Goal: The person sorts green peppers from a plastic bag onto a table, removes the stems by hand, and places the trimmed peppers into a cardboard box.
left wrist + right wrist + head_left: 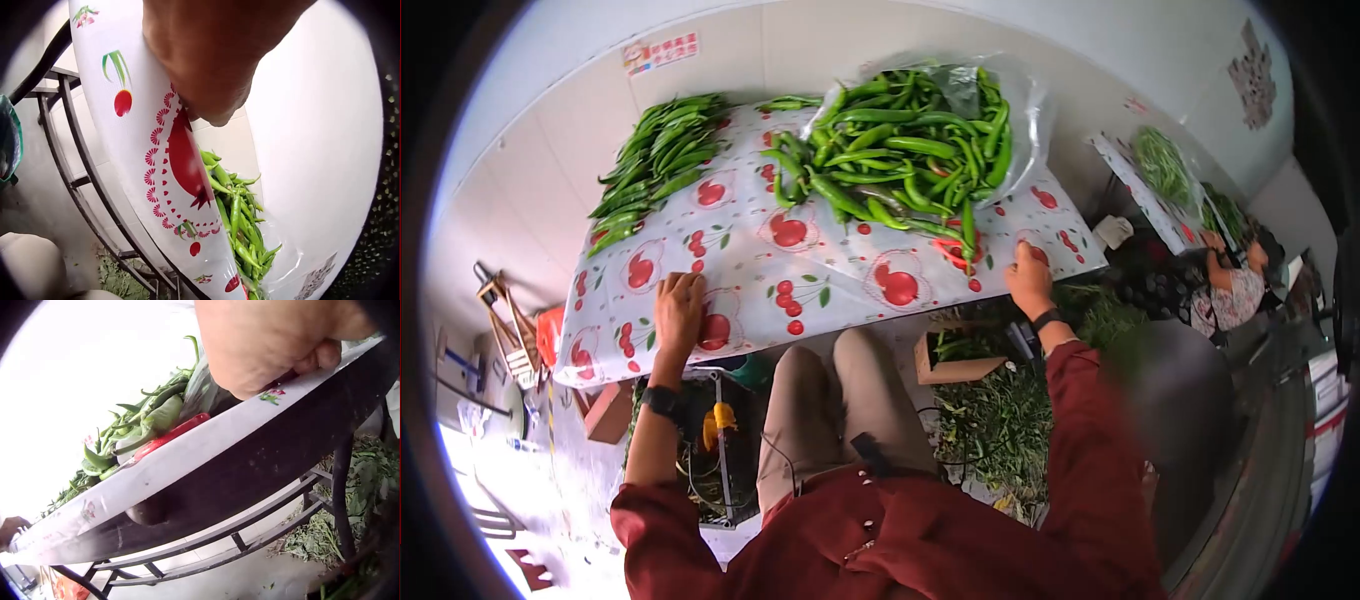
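My left hand (678,315) rests near the front left of the cloth-covered table (840,285), its fingers bent down on the cloth. Toward the front right edge my right hand (1030,280) lies with fingers curled in; nothing shows in its grasp. A big heap of green chili peppers (900,150) spills from a clear plastic bag (1025,110) at the back middle. Beside the right hand, partly under the peppers, lies a pair of red-handled scissors (169,434). Another pile of green peppers (665,150) is spread along the table's back left.
Cut greens (1000,430) cover the floor below the table, by a cardboard box (955,358). A black crate (720,450) with a yellow item stands under the left arm. Another person (1230,290) sits at the right near a second table (1145,195).
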A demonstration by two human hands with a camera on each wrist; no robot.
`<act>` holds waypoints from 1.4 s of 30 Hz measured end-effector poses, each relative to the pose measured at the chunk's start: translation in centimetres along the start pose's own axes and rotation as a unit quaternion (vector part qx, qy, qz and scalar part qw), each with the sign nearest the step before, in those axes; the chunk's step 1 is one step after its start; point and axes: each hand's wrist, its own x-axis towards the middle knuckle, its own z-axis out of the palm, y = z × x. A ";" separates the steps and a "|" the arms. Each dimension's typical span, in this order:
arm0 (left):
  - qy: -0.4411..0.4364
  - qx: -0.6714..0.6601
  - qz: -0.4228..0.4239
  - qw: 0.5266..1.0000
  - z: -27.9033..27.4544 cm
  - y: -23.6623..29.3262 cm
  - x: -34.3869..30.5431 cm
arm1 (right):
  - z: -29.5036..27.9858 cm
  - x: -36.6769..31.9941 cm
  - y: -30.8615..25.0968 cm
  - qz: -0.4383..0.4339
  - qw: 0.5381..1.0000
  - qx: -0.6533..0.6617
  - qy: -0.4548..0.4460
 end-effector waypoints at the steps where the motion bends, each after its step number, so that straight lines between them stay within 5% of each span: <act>1: 0.001 -0.004 0.007 1.000 -0.2 0.6 0.1 | 0.1 0.0 -0.1 0.000 1.000 0.001 0.007; 3: 0.000 -0.054 -0.081 0.995 -0.9 1.5 0.2 | -0.2 -0.3 -0.5 0.014 1.000 0.008 0.007; 14: 0.001 -0.038 -0.100 0.994 -0.4 0.8 0.0 | -0.5 -0.5 -0.8 0.006 1.000 0.014 0.009; 32: -0.009 0.010 -0.038 0.999 -0.5 0.4 -0.1 | -0.2 -0.5 -0.7 0.007 1.000 0.009 0.019; 39: -0.001 -0.035 -0.084 0.996 -0.1 0.2 -0.1 | -0.1 -0.3 -0.5 0.008 1.000 0.004 0.014; 42: -0.014 -0.016 -0.033 0.999 0.2 -0.9 0.0 | -0.1 -0.6 -0.4 -0.010 0.999 0.029 0.034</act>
